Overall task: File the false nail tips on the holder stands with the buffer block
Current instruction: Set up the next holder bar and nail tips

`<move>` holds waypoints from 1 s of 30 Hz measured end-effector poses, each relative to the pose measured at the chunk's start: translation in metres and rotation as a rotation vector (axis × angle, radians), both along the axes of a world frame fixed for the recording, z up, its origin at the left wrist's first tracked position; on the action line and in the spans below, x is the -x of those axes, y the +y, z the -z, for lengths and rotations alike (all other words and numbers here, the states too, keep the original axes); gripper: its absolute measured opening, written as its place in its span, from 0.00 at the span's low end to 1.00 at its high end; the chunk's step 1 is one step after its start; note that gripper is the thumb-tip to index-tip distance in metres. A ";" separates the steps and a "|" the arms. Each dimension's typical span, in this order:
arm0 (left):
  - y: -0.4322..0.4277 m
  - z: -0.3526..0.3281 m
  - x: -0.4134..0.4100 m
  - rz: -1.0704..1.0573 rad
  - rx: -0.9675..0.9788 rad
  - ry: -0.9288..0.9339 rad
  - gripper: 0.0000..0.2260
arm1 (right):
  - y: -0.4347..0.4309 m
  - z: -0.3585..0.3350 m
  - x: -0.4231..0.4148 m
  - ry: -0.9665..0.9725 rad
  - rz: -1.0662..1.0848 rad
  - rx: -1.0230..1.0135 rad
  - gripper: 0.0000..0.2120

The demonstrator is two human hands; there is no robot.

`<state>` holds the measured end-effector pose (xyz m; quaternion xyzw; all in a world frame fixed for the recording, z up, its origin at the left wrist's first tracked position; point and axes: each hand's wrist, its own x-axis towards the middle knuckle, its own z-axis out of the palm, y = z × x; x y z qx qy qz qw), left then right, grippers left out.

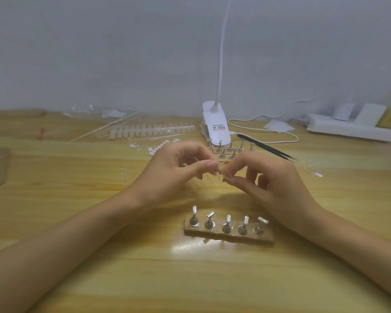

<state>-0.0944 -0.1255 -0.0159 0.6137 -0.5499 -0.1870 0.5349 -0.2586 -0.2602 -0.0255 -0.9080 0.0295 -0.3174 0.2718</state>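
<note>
My left hand (181, 168) and my right hand (264, 177) meet fingertip to fingertip above the middle of the wooden table. Together they pinch a small clear piece (219, 173) between thumbs and forefingers; it is too small and blurred to tell its shape. Just in front of my hands stands a clear holder base (229, 234) with a row of several metal stands (227, 224), their tops bare. Behind my hands is a second group of metal stands (231, 149). I cannot make out a buffer block for certain.
A white clip lamp (216, 125) stands at the back centre, its cable trailing right. Black tweezers (266, 146) lie beside it. Strips of clear nail tips (151, 129) and loose tips (160, 146) lie at the back left. A white power strip (352, 129) sits at the far right.
</note>
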 end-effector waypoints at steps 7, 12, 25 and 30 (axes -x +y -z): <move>0.000 -0.001 0.003 0.074 -0.014 0.082 0.05 | -0.002 0.005 0.001 -0.008 -0.011 -0.227 0.03; 0.000 0.001 0.001 0.055 -0.037 0.054 0.06 | -0.004 0.004 0.000 -0.007 -0.024 -0.306 0.01; 0.003 -0.002 0.002 0.144 -0.146 0.096 0.07 | -0.006 0.001 0.002 -0.131 -0.019 -0.434 0.03; 0.002 0.004 0.001 0.047 -0.117 0.104 0.04 | -0.004 0.001 0.003 -0.081 -0.096 -0.588 0.11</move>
